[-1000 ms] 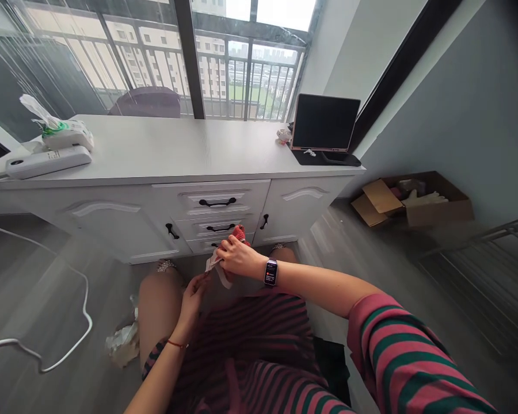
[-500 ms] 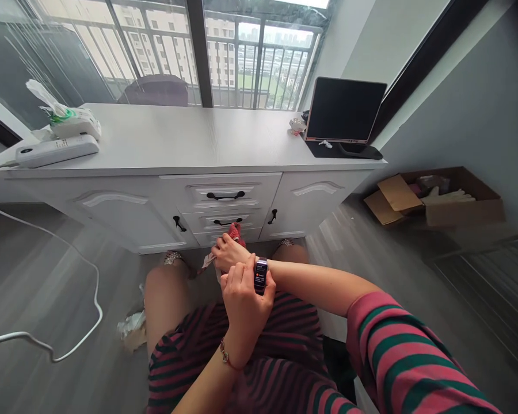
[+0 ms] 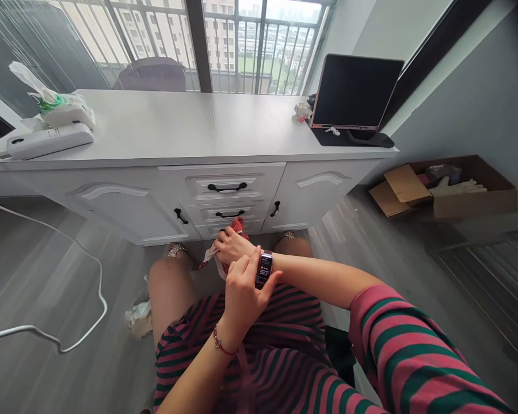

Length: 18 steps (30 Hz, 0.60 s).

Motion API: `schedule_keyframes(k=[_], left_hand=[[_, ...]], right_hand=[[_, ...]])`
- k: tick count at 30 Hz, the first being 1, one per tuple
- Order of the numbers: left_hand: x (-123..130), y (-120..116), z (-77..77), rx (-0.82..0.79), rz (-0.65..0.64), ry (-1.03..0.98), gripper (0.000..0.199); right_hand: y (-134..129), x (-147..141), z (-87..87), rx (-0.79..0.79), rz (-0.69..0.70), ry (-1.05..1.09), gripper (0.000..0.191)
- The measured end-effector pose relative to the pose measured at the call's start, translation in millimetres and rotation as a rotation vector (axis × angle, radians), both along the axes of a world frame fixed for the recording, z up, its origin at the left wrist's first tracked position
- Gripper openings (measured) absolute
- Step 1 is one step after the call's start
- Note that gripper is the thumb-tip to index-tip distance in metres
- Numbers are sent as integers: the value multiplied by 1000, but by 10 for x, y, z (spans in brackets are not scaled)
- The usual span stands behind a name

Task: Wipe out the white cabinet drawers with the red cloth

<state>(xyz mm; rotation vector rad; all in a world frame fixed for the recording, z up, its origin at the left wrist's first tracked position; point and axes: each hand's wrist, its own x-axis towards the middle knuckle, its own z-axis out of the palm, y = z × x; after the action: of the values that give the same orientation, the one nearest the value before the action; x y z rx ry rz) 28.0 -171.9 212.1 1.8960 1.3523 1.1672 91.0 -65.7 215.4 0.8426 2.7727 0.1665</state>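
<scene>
My left hand (image 3: 244, 287), with a thin bracelet on its wrist, lies across my right wrist. Its fingers rest along the left edge of a smartwatch (image 3: 265, 267) with a lit screen, and its thumb stands apart on the right side. Just beyond, my right hand (image 3: 234, 246) is closed over a red, textured, cloth-like thing (image 3: 240, 225), whose kind I cannot tell. A pale tag-like piece (image 3: 209, 253) sticks out at its left. Most of the red thing is hidden under the hand.
A white cabinet (image 3: 176, 129) stands ahead, bearing a tissue pack (image 3: 67, 109), a power strip (image 3: 49, 141) and a dark monitor (image 3: 359, 92). An open cardboard box (image 3: 475, 204) sits on the floor at right. A white cable (image 3: 99, 282) runs across the floor at left.
The view has tilted down slightly, so the cabinet sits higher. My left thumb has lifted off the watch's lower edge and spread outward. My right hand keeps the red thing.
</scene>
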Motion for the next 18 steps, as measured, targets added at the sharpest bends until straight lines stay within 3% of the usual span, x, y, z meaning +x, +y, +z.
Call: schedule_keyframes(k=[3, 6, 10, 13, 18], left_hand=[[-75, 55, -15, -95, -71, -199, 64], [-215, 285, -156, -168, 67, -378, 57], [-457, 917, -526, -395, 314, -693, 29], [-577, 1471, -833, -759, 401, -914, 9], [-542, 2160, -1234, -1083, 395, -1020, 21]], right_hand=[[44, 58, -16, -22, -34, -2, 28], [93, 138, -60, -43, -52, 50, 26], [160, 238, -126, -52, -45, 97, 29], [232, 278, -177, -49, -38, 104, 28], [372, 389, -332, -119, -78, 141, 29]])
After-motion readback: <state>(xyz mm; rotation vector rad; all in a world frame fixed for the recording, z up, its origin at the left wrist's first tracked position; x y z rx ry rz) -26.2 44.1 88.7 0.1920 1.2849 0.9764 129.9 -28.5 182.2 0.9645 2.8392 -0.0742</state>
